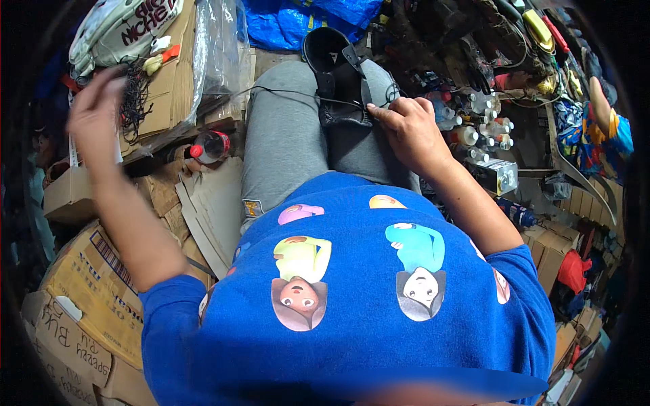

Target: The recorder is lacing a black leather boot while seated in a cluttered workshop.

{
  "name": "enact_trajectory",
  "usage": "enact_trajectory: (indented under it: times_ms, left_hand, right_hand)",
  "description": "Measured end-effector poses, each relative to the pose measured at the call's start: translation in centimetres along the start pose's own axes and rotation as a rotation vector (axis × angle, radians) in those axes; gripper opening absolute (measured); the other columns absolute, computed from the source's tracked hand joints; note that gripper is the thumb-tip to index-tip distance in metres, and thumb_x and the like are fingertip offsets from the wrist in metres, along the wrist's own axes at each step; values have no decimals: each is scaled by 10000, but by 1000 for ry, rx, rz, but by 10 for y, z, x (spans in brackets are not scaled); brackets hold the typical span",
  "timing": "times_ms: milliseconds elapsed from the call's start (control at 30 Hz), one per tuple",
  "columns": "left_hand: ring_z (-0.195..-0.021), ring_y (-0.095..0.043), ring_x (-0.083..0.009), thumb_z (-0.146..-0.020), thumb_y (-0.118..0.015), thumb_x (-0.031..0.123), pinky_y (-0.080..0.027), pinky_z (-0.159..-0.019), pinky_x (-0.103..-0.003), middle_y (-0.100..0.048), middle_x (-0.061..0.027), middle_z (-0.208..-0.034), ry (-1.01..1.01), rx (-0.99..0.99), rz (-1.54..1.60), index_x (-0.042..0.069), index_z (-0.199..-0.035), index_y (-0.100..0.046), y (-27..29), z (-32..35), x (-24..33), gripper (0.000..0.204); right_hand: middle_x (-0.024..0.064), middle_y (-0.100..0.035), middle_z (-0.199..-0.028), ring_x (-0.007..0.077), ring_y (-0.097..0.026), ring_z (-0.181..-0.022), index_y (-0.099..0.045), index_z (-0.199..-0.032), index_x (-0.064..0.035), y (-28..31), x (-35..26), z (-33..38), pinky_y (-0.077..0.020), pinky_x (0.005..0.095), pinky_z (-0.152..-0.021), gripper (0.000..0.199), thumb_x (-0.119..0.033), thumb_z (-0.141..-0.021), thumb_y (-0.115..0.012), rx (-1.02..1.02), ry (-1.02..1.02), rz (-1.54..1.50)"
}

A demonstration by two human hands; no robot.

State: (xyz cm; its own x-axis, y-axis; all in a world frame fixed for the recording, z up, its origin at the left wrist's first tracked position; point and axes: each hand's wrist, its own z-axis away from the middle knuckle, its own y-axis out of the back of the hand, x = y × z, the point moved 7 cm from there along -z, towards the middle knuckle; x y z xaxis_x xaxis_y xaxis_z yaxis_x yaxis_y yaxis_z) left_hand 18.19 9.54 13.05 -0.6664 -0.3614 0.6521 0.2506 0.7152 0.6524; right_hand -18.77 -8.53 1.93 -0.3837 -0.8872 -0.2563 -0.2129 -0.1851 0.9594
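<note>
A black shoe lies across my thighs, its opening facing up. My right hand is at the shoe's right edge, fingers curled, index finger on the rim; it seems to grip that edge. A thin black cord crosses the shoe and runs off left over my thigh, and a small loop of it shows by my right hand. My left hand is raised far to the left, smeared by motion, in front of a tangle of black cords. Whether it holds the cord's end cannot be made out.
Flat cardboard and clear plastic lie at the left, with a red-capped bottle below. Small bottles crowd the right side. A blue plastic sheet is at the far side. Cardboard boxes stand at the lower left.
</note>
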Motion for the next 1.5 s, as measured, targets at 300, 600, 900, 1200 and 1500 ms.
enact_trajectory:
  times_ms: [300, 600, 900, 1200, 1500]
  left_hand:
    - [-863, -530, -189, -705, -703, 144, -347, -806, -370, -558, -9, -760, -578, -455, -143, 196, -862, -719, -190, 130, 102, 167]
    - [-792, -493, -172, -726, -697, 125, -323, -769, -333, -495, 24, -722, -542, -611, 126, 263, -931, -727, -230, 126, 104, 248]
    - [-805, -499, -162, -747, -690, 151, -300, -795, -335, -518, 31, -705, -515, -661, 83, 269, -923, -729, -233, 126, 103, 216]
    - [-835, -520, -167, -744, -693, 185, -299, -808, -338, -567, 38, -729, -500, -696, 84, 250, -899, -728, -244, 122, 107, 172]
    - [-896, -515, -174, -729, -712, 211, -288, -843, -365, -647, 24, -815, -193, -770, 118, 223, -936, -720, -231, 125, 96, 207]
  right_hand:
    - [50, -530, -790, 205, -540, -816, -696, -1071, -163, -12, 31, -7, -416, 302, -769, 343, -13, -775, -607, -203, -98, -342]
    - [18, -535, -805, 157, -488, -858, -716, -1014, -132, -21, 61, -32, -397, 279, -843, 291, -1, -788, -587, -380, -104, -709]
    - [13, -556, -798, 154, -496, -860, -715, -999, -109, -28, 64, -34, -401, 277, -838, 249, -13, -801, -599, -385, -82, -752]
    - [2, -553, -799, 147, -489, -856, -707, -1039, -103, -32, 62, -35, -402, 278, -844, 275, -16, -792, -623, -428, -73, -804]
    - [4, -632, -883, 108, -566, -848, -688, -1064, -78, -27, 54, -26, -455, 254, -793, 270, -36, -798, -663, -373, -202, -843]
